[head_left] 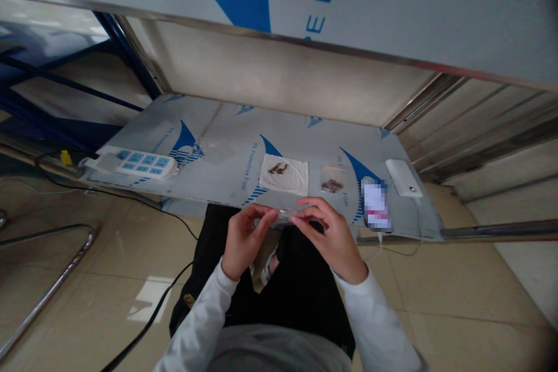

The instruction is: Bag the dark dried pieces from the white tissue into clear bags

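Observation:
Between my two hands is a small clear plastic bag (285,215), stretched sideways above my lap at the shelf's front edge. My left hand (244,235) pinches its left end between thumb and fingers. At the right end, my right hand (329,235) grips it with the thumb and a finger, other fingers partly spread. Whether anything is inside the bag is too small to tell. Just beyond lies a white cloth (296,177) with several small brown pieces (278,169) on it. To its right rests a clear zip bag (332,180) holding similar brown pieces.
The film-covered metal shelf (222,168) carries a white power strip (142,163) at left. A phone (375,204) with a cable and a white power bank (404,178) lie at right. An upper metal shelf (392,17) overhangs. Black cable (143,328) and a chrome tube leg (52,290) are at lower left.

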